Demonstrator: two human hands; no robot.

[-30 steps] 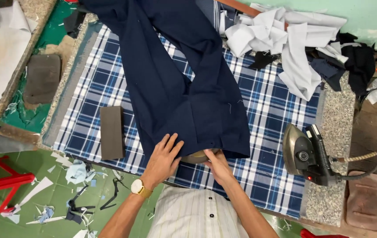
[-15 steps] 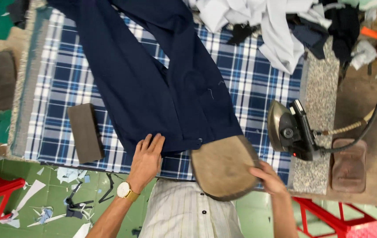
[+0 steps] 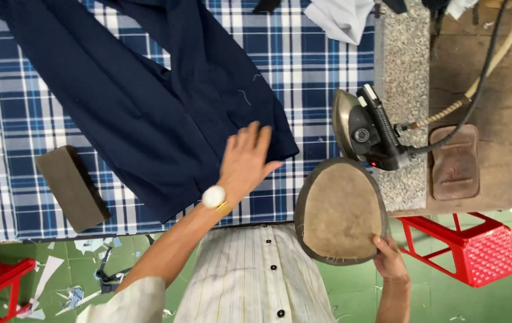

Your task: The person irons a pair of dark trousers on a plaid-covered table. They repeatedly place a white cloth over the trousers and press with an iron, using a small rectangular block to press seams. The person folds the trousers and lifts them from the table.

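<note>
Plaid-covered worktop [image 3: 327, 60] carries navy trousers [image 3: 148, 113]; left hand [image 3: 247, 160] hovers open-fingered over their hem, while right hand [image 3: 389, 260], off the worktop's near edge, grips an oval pressing pad [image 3: 341, 209] beside the iron [image 3: 366, 128]

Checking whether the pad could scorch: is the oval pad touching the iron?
Cannot tell. In the head view the oval pad's top edge meets the iron's lower outline, with no gap or contact plain.
</note>
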